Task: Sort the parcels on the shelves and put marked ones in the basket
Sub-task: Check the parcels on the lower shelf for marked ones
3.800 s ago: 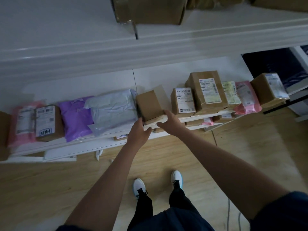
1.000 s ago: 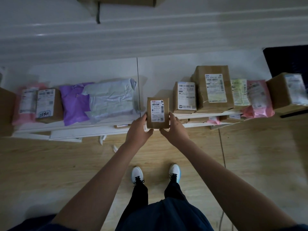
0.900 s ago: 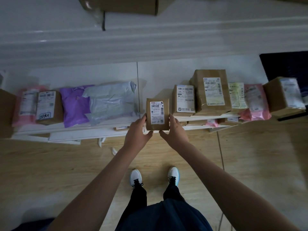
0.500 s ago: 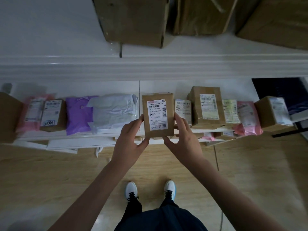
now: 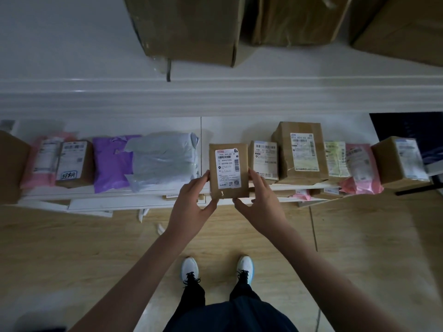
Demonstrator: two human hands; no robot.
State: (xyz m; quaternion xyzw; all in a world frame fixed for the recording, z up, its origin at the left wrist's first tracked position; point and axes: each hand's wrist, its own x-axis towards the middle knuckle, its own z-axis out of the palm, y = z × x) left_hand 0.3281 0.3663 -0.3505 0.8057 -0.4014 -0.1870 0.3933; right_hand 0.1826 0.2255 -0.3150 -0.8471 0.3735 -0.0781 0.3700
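I hold a small brown parcel (image 5: pixel 229 171) upright in front of the lower shelf (image 5: pixel 153 190), its white label facing me. My left hand (image 5: pixel 194 204) grips its left edge and lower corner. My right hand (image 5: pixel 257 202) grips its right edge with the thumb under the bottom. Along the lower shelf stand other parcels: a pink bag (image 5: pixel 44 161), a small brown box (image 5: pixel 75 162), a purple bag (image 5: pixel 111 161) and a grey bag (image 5: pixel 164 161) to the left; two brown boxes (image 5: pixel 263 159) (image 5: pixel 302 152), a pale green packet (image 5: pixel 335 158), a pink bag (image 5: pixel 362 168) and a box (image 5: pixel 400 161) to the right. No basket is in view.
An upper white shelf (image 5: pixel 215 92) carries large brown cartons (image 5: pixel 189 27). More parcels sit on a lower level beneath the shelf (image 5: pixel 302 194). A brown box (image 5: pixel 10 164) stands at the far left. The floor is light wood, and my white shoes (image 5: pixel 190 268) stand on it.
I picked the small brown parcel off the shelf, turned its label toward me and raised it closer. The view tilted up, showing more of the upper shelf's cartons.
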